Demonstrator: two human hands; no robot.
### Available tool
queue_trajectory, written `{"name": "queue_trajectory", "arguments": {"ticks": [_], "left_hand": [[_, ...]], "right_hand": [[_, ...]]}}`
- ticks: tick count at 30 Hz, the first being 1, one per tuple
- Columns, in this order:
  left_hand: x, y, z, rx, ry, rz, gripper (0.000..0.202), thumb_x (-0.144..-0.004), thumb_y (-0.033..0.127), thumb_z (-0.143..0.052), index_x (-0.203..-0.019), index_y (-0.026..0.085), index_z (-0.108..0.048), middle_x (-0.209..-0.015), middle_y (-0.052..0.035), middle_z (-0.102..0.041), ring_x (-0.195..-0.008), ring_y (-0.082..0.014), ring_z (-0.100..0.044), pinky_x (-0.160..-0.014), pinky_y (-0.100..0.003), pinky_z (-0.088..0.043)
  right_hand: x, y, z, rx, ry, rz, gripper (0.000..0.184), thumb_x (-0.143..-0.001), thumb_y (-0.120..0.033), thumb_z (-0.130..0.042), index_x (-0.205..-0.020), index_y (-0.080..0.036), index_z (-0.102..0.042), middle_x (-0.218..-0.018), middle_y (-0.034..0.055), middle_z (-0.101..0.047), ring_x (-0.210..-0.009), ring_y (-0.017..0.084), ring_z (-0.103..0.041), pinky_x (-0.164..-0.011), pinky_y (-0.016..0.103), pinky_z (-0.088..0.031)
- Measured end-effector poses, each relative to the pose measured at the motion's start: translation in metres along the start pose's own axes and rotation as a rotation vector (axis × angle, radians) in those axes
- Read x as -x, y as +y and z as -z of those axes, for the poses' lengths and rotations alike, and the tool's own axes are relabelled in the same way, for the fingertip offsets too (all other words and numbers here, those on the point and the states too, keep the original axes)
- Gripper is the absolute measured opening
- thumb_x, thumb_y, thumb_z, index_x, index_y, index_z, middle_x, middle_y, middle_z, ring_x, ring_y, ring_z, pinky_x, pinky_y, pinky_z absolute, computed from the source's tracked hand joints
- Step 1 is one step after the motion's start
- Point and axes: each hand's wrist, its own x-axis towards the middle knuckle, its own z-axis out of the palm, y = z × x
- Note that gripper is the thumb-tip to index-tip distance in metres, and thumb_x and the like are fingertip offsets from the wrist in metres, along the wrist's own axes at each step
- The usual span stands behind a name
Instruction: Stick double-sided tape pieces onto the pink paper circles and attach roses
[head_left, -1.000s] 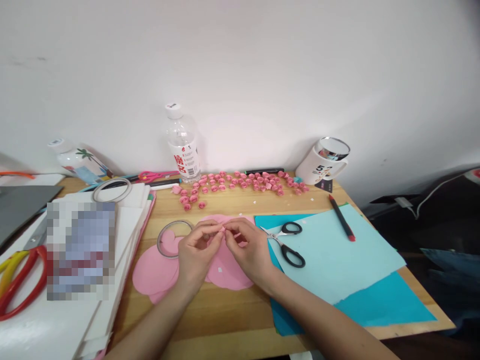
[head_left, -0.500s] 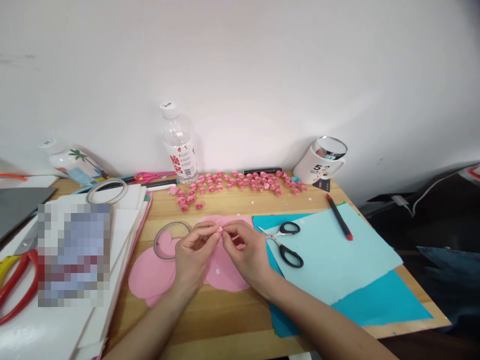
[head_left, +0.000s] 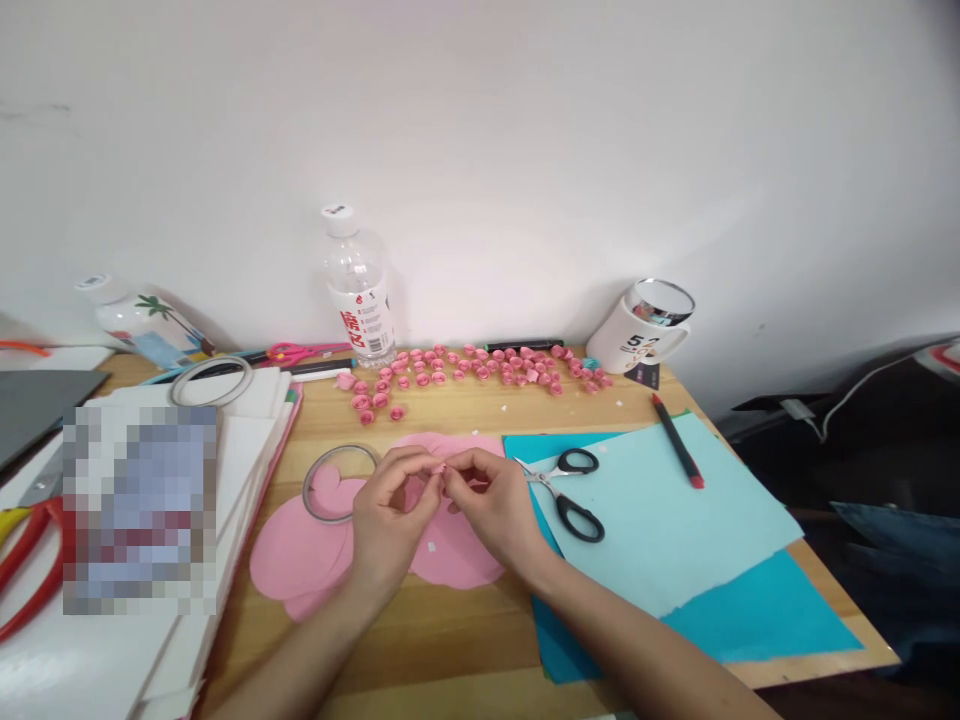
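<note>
My left hand (head_left: 396, 510) and my right hand (head_left: 489, 500) meet at the fingertips, both pinching a tiny piece of pink paper (head_left: 442, 468). Most of that piece is hidden by my fingers. Below them lie pink paper circles (head_left: 457, 555), partly covered by my hands, with a small white scrap on top. More pink circles (head_left: 300, 545) sit to the left, under a ring of tape (head_left: 307, 497). Just right of my right hand, black-handled scissors (head_left: 562, 490) rest with their blades apart. Several rolled pink paper roses (head_left: 435, 378) are spread behind.
Light blue (head_left: 660, 530) and darker blue paper (head_left: 795, 610) cover the right side, with a marker (head_left: 679, 440) on top. At the back stand a bottle (head_left: 360, 300) and a tilted mug (head_left: 641, 330). Stacked white sheets (head_left: 247, 440) and red-handled scissors (head_left: 45, 590) are at left.
The pink piece between my fingertips has shifted slightly and shows less of itself. Both hands stay together in nearly the same place; the view has moved a little.
</note>
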Motion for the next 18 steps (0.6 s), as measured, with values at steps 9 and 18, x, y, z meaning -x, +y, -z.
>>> {"name": "queue_trajectory", "arguments": {"ticks": [9,18], "left_hand": [[0.0032,-0.0027,-0.0023,-0.004,-0.025,-0.009,0.022,-0.076,0.014,-0.059,-0.097,0.021,-0.060,-0.093,-0.0039,-0.058,-0.081,-0.0142,-0.057,-0.072,-0.028,-0.050],[0.0026,0.0031,-0.0008,0.003,0.001,0.043,0.005,-0.077,0.017,-0.057,-0.082,0.019,-0.059,-0.085,-0.0028,-0.058,-0.080,-0.0143,-0.057,-0.072,-0.026,-0.050]], "right_hand": [[0.0024,-0.0024,-0.0005,0.021,0.075,0.075,0.012,-0.071,-0.023,-0.054,-0.062,-0.017,-0.058,-0.064,0.0015,-0.061,-0.059,0.014,-0.057,-0.058,0.026,-0.047],[0.0054,-0.0001,-0.0021,0.102,0.040,0.222,0.011,-0.074,-0.020,-0.055,-0.064,-0.018,-0.060,-0.070,0.0026,-0.064,-0.065,0.014,-0.058,-0.056,0.024,-0.047]]}}
